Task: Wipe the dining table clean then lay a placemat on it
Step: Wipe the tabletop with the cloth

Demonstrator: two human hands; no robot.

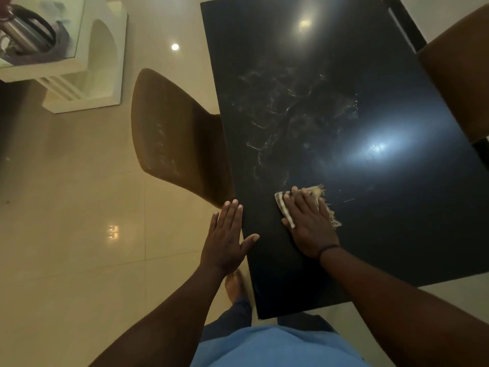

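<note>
The glossy black dining table (pixel 370 221) fills the right half of the view, with pale smear marks across its middle. My right hand (pixel 309 223) lies flat, fingers straight, pressing a frayed striped cloth (pixel 284 206) onto the table near its left side. My left hand (pixel 227 239) is spread open at the table's left edge, thumb over the black surface, holding nothing. No placemat is in view.
A brown chair (pixel 174 136) stands against the table's left side, another brown chair (pixel 457 75) at the right. A white side table (pixel 87 75) carrying a metal flask (pixel 26 30) is at the far left. Tiled floor lies below; my bare foot (pixel 234 284) is near the table corner.
</note>
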